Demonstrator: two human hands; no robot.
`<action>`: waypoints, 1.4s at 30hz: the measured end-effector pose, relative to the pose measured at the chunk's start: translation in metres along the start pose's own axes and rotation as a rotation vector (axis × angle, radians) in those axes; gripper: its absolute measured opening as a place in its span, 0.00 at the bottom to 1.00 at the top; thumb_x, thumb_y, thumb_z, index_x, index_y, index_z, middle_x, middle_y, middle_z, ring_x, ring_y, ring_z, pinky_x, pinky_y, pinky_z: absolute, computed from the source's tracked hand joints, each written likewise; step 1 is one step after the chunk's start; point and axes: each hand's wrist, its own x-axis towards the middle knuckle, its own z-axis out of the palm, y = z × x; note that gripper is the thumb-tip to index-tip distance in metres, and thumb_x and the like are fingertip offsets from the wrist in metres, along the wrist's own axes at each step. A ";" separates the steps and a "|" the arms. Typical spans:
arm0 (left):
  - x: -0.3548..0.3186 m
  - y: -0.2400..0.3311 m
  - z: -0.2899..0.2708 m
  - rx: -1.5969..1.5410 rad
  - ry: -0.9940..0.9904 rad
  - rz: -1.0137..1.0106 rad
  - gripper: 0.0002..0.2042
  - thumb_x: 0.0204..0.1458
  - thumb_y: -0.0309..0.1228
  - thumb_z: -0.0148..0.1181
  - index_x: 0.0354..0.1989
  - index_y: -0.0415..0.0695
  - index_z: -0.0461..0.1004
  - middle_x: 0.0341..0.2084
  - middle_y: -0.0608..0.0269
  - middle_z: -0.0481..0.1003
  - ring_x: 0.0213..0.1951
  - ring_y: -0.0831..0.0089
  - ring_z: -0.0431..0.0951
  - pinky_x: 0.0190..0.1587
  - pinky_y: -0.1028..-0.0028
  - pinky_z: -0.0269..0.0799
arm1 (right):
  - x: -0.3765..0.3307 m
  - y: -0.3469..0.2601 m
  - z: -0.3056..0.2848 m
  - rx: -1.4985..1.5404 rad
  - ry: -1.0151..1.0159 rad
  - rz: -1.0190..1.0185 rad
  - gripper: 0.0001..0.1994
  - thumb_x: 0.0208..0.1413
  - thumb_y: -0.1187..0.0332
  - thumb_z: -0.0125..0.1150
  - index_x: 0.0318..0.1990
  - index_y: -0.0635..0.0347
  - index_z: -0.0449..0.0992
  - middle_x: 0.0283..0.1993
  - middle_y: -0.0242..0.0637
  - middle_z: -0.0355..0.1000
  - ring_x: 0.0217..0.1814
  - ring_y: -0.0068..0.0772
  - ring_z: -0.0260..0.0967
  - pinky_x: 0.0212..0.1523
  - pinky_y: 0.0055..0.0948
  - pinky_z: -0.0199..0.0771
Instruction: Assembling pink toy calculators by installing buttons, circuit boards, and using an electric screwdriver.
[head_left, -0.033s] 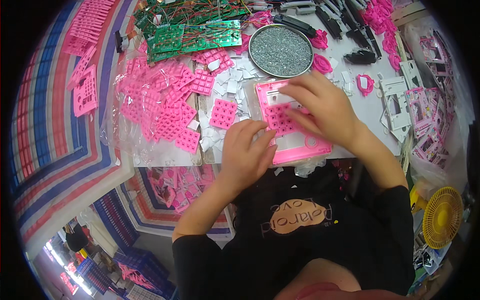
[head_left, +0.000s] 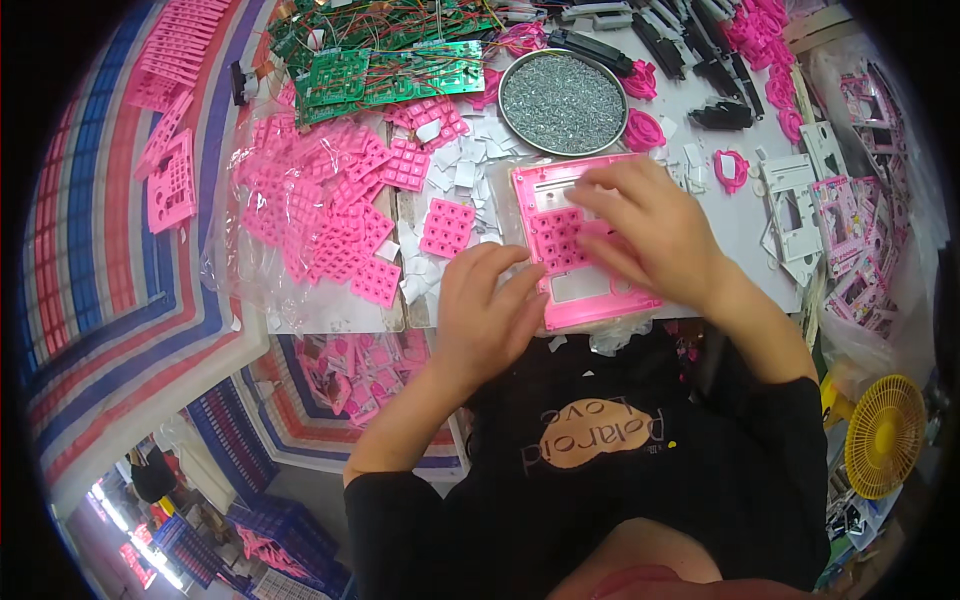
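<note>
A pink plastic casing (head_left: 590,313) lies on the work table in front of me, with a square pink button keypad (head_left: 555,240) set in its left middle. My left hand (head_left: 490,305) rests at the casing's left edge, fingers apart and the tips touching the rim. Over the casing's right half is my right hand (head_left: 655,235), its fingers curved and spread, slightly blurred; nothing shows between them. It hides part of the casing beneath. Left of the casing lies another pink keypad (head_left: 447,228) among small white pads (head_left: 465,172).
A round metal tray of small screws (head_left: 562,102) stands just beyond the casing. Green circuit boards with wires (head_left: 395,78) and piled pink keypads (head_left: 320,190) lie at left. Black parts (head_left: 720,113), pink rings (head_left: 733,170) and white frames (head_left: 790,205) lie at right, near a yellow fan (head_left: 885,435).
My right hand has shifted slightly to the right over the casing. My left hand has moved a little left and stays at the casing's edge.
</note>
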 end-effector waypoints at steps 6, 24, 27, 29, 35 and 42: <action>0.035 0.000 -0.050 0.043 -0.026 0.000 0.16 0.46 0.22 0.69 0.45 0.44 0.79 0.44 0.55 0.78 0.47 0.53 0.77 0.51 0.59 0.72 | -0.030 -0.027 0.019 -0.085 -0.413 -0.077 0.47 0.48 0.41 0.66 0.69 0.68 0.62 0.77 0.51 0.52 0.82 0.48 0.43 0.73 0.59 0.47; 0.204 -0.197 -0.114 0.257 0.017 -0.762 0.16 0.49 0.39 0.74 0.33 0.38 0.77 0.28 0.61 0.80 0.31 0.76 0.79 0.34 0.72 0.73 | -0.031 -0.030 0.022 -0.094 -0.453 -0.064 0.53 0.47 0.39 0.69 0.71 0.70 0.56 0.78 0.53 0.47 0.83 0.48 0.39 0.76 0.60 0.40; 0.193 -0.152 -0.135 -0.285 0.315 -0.414 0.10 0.51 0.30 0.71 0.33 0.40 0.76 0.28 0.66 0.77 0.33 0.78 0.75 0.39 0.75 0.70 | -0.034 -0.030 0.020 -0.061 -0.452 -0.051 0.51 0.47 0.41 0.70 0.72 0.66 0.58 0.78 0.52 0.48 0.83 0.48 0.38 0.76 0.60 0.40; 0.182 -0.128 -0.128 -0.317 0.743 -0.155 0.07 0.54 0.24 0.68 0.36 0.38 0.75 0.30 0.70 0.76 0.35 0.81 0.74 0.39 0.76 0.69 | -0.034 -0.029 0.016 -0.002 -0.370 -0.077 0.46 0.48 0.44 0.71 0.70 0.63 0.62 0.75 0.52 0.53 0.81 0.49 0.44 0.74 0.58 0.46; 0.132 -0.043 -0.097 0.259 0.652 0.401 0.12 0.47 0.16 0.69 0.40 0.40 0.77 0.34 0.59 0.78 0.37 0.66 0.78 0.40 0.71 0.74 | 0.000 -0.031 -0.004 0.802 0.010 0.072 0.30 0.54 0.56 0.71 0.60 0.62 0.71 0.55 0.43 0.73 0.51 0.32 0.69 0.50 0.36 0.72; 0.091 -0.010 -0.065 0.387 0.522 0.473 0.19 0.36 0.17 0.68 0.40 0.47 0.78 0.41 0.59 0.74 0.45 0.57 0.76 0.47 0.61 0.75 | 0.068 -0.042 0.001 1.831 0.034 0.418 0.12 0.61 0.66 0.65 0.48 0.60 0.74 0.34 0.30 0.77 0.26 0.14 0.66 0.23 0.19 0.65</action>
